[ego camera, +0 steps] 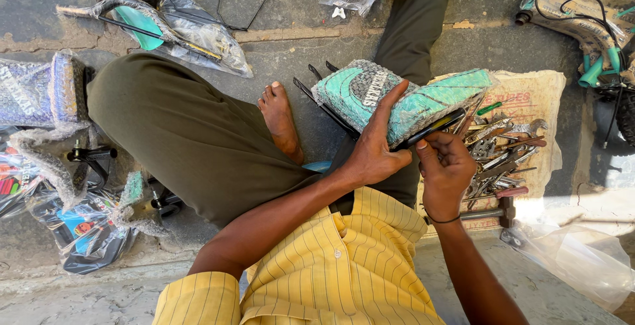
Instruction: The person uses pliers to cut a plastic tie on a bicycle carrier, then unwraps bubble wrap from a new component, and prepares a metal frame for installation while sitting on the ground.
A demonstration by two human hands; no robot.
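A printed sack [529, 100] lies on the concrete floor [291, 60], tools [503, 156] heaped on it. Just left of the sack, a teal wrapped part [397, 96] rests on the person's knee; left hand [374, 146] fingers spread over it, right hand [446, 166] fingers pinching its black edge.

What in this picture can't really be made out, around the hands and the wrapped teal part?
Head view, the only one:
- The right hand has its fingertips curled under, so what they pinch is hidden.
- The wrapped teal part is partly covered by the left hand; the foam netting hides its true shape.
- The tool pile is too tangled and small to sort.
- The bicycle frame is cut off by the right edge.
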